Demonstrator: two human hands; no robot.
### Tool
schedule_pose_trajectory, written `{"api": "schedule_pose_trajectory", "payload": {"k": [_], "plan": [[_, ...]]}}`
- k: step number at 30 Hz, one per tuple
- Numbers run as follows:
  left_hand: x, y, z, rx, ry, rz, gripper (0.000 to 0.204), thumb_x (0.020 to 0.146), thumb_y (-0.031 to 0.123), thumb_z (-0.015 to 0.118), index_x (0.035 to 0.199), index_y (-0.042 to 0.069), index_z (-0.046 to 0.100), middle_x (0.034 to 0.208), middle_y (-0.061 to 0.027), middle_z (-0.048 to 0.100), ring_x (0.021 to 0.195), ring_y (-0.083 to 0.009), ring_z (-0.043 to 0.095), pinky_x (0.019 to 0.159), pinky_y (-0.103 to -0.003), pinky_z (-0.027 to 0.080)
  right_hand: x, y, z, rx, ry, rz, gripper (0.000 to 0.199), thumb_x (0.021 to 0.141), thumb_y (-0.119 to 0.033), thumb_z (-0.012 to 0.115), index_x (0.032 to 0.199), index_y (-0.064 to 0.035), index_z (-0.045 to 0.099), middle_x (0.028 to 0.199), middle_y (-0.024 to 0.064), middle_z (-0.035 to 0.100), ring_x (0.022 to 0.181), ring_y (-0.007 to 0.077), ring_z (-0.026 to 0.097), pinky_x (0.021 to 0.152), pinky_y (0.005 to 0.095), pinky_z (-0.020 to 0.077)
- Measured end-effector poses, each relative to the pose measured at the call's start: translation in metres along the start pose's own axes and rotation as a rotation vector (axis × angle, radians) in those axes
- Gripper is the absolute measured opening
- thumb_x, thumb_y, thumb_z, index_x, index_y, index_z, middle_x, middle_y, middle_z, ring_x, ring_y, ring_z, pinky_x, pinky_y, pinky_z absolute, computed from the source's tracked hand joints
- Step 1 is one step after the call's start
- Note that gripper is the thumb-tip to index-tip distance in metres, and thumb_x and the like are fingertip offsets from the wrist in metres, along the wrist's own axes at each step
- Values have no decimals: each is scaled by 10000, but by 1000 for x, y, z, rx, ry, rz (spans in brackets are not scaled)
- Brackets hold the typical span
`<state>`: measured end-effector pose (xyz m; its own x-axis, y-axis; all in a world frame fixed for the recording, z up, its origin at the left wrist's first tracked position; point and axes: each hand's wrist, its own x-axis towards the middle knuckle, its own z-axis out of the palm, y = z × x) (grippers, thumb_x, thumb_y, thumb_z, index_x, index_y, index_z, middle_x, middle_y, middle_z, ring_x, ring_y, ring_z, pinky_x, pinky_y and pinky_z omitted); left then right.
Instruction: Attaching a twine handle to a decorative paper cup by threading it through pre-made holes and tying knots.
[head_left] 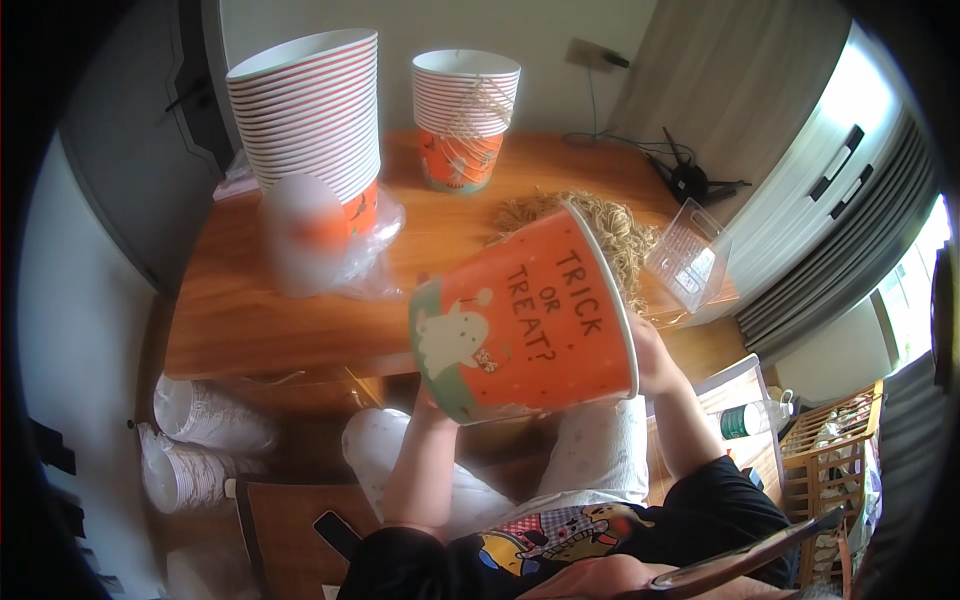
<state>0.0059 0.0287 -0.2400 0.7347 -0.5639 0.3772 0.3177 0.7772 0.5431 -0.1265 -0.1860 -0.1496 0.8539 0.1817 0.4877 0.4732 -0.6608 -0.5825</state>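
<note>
An orange paper bucket [520,320] with a white ghost picture and a green base band lies tilted sideways above my lap. Its rim points right. My left hand [432,392] supports the base end, mostly hidden behind the bucket. At the rim, my right hand [648,352] grips the other side; its fingers are largely out of sight. On the wooden table beyond stands a tall stack of white-rimmed paper buckets [310,120]. A blurred white and orange shape [305,235] shows in front of it, beside crumpled clear plastic [375,250].
A shorter bucket stack [462,120] with strings draped over it stands farther back on the table [260,320]. A heap of tan cords [610,230] lies behind the held bucket, near a clear plastic box [690,260]. Wrapped bucket stacks [205,475] lie at lower left.
</note>
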Motion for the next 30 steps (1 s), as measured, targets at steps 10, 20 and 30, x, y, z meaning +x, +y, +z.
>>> {"api": "schedule_pose_trajectory", "payload": {"k": [10,20,30], "plan": [[-4,8,-6,41,47,-45,1367,566,620,852,1541,171,6,1548,-84,201,1421,-288,241,1132,-536,291,11,-9,-11,-182,-41,97,524,704,78,649,1215,-26,594,1340,184,528,1277,337,494,1028,413,427],[10,-21,-6,589,64,512,1363,616,775,712,1535,115,-47,1529,-151,183,1407,-315,239,1129,-514,248,6,-35,-22,-57,54,130,419,828,-158,723,1179,31,592,1094,192,649,1025,266,640,884,350,480],[15,58,-68,1347,495,804,241,956,112,548,1150,-27,585,1150,-145,622,1046,-242,579,940,-364,437,154,2,-123,641,522,237,215,984,-208,556,1071,-15,589,957,45,635,862,104,624,751,259,530]]}}
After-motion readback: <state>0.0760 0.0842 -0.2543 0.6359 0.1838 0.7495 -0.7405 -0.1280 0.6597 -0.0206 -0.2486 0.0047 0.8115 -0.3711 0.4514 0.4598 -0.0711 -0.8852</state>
